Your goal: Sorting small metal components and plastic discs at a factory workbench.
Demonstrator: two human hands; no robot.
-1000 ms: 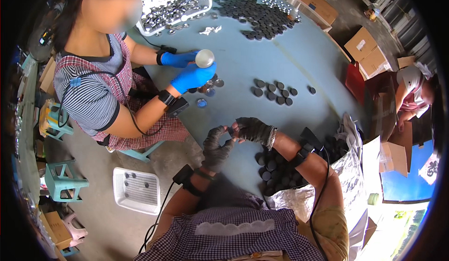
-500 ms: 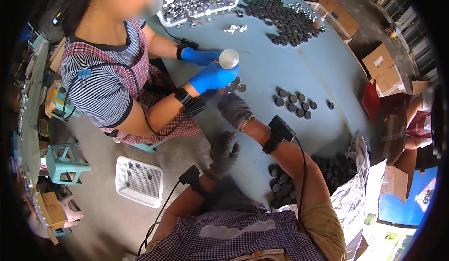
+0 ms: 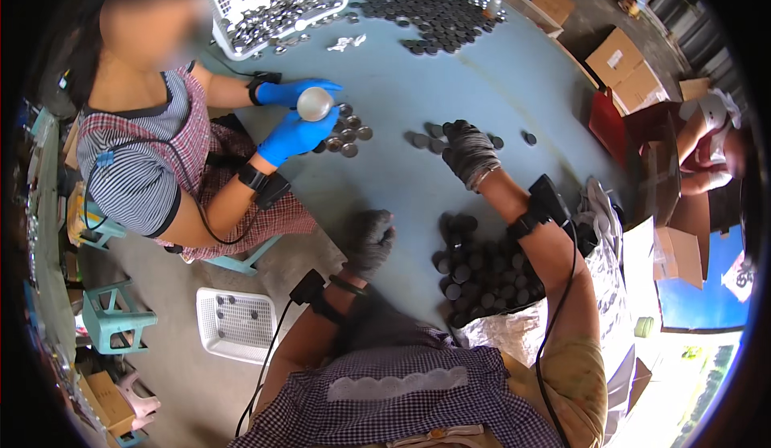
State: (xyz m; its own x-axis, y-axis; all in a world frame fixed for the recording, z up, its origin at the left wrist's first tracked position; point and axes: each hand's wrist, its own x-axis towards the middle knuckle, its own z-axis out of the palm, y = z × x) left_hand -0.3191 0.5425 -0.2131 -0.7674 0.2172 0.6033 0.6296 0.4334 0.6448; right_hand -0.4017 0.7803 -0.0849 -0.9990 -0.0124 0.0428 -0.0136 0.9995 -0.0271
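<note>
My right hand [image 3: 470,155], in a dark grey glove, lies over a small group of black round caps [image 3: 422,140] on the table. Its fingers are bent and closed among the caps; what they grip is hidden. Close to the table's near edge, my left hand [image 3: 369,243], also gloved, has its fingers curled in. Whatever may be inside it cannot be seen. Across from me, a person in blue gloves [image 3: 293,135] holds a pale round disc [image 3: 314,104] above a cluster of shiny dark discs [image 3: 348,135].
A heap of black caps [image 3: 490,275] lies beside my right forearm. At the far side are a large spread of caps [image 3: 434,14] and a white basket [image 3: 229,42] of metal pieces. Another white basket [image 3: 210,343] stands on the floor at left. Cardboard boxes [image 3: 626,66] stand at right.
My right hand has moved right, from beside the co-worker's discs to the small group of caps. The left hand's fingers are more curled. The head view has shifted right.
</note>
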